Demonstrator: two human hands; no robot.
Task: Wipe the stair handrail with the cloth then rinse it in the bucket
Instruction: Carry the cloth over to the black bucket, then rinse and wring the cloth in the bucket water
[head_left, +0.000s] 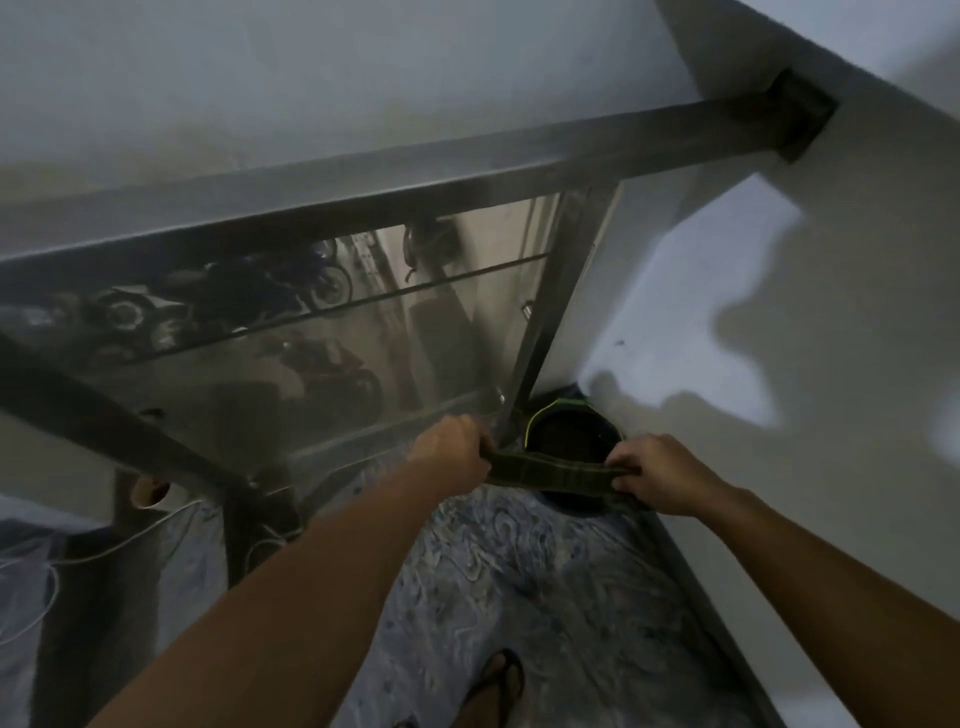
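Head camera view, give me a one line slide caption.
Both hands, left hand and right hand, stretch a dark cloth above the bucket beside the handrail.

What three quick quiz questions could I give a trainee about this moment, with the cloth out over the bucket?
1. True or false: the cloth is held by the left hand alone.
2. Multiple choice: where does the bucket stand? A) in the corner by the white wall, at the foot of the glass railing panel; B) on top of the handrail; C) beside the sandalled foot.
3. Fill in: the cloth is stretched between both hands directly over the ____.

Key:
1. False; the right hand grips its other end.
2. A.
3. Bucket.
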